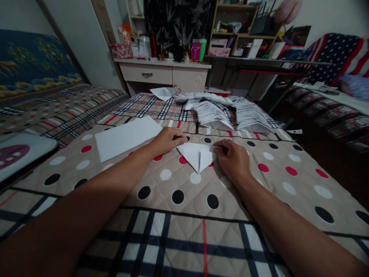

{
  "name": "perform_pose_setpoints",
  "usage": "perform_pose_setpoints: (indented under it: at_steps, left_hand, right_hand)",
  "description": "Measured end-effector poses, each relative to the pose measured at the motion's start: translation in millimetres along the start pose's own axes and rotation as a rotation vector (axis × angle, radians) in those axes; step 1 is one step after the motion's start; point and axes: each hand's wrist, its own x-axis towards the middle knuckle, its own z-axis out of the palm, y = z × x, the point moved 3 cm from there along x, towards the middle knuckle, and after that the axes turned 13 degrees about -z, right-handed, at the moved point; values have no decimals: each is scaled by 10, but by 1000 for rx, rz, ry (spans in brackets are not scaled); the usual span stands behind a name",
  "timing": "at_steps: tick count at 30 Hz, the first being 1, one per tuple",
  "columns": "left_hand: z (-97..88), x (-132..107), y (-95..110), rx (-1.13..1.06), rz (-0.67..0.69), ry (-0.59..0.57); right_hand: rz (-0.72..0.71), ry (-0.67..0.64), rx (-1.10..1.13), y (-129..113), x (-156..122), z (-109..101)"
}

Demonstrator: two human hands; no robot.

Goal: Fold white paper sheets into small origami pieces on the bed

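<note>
A white sheet of paper folded into a downward-pointing triangle (pixel 197 154) lies on the dotted bedspread (pixel 184 192). My left hand (pixel 167 139) rests with curled fingers pressed on the triangle's upper left corner. My right hand (pixel 233 158) pinches its upper right corner with fingers closed. A centre crease runs down to the triangle's tip.
A stack of flat white sheets (pixel 127 136) lies left of my hands. Rows of several folded paper pieces (pixel 230 113) cover the bed beyond. A single folded piece (pixel 163 92) sits farther back. A dresser (pixel 164 73) with bottles stands behind; a dark floor gap lies to the right.
</note>
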Motion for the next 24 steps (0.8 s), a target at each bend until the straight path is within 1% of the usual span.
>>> perform_pose_setpoints:
  at_steps: [3, 4, 6, 9, 11, 12, 14, 16, 18, 24]
  left_hand:
    - [-27, -1, -44, -94, -123, -146]
    - [-32, -3, -47, -101, -137, -189]
    - [-41, -8, -37, -75, -120, -237]
    - [-44, -9, -18, -15, -84, -239]
    - [-40, -8, -12, -4, -81, -236]
    - [-39, -9, -8, 3, -75, -233]
    - [-42, -9, 1, 22, -61, -223]
    - [-54, -8, 14, 52, -57, -206]
    - [-69, -6, 37, 103, -60, -187]
    - [-115, -16, 197, 435, -37, -117]
  right_hand:
    - [5, 9, 7, 15, -1, 10]
    - [-2, 17, 13, 17, -2, 10]
    - [-56, 59, 13, 0, -5, -7]
    - [-245, 150, -44, -110, -30, -78]
    - [-376, 158, -89, -213, -62, -113]
    - [-420, 131, -88, -258, -77, -117]
    - [-473, 3, -33, -321, -99, -86]
    - [-477, -152, 42, -345, -110, -29]
    - [-452, -244, 84, -339, -110, 15]
    - [-418, -253, 93, -316, -93, 40]
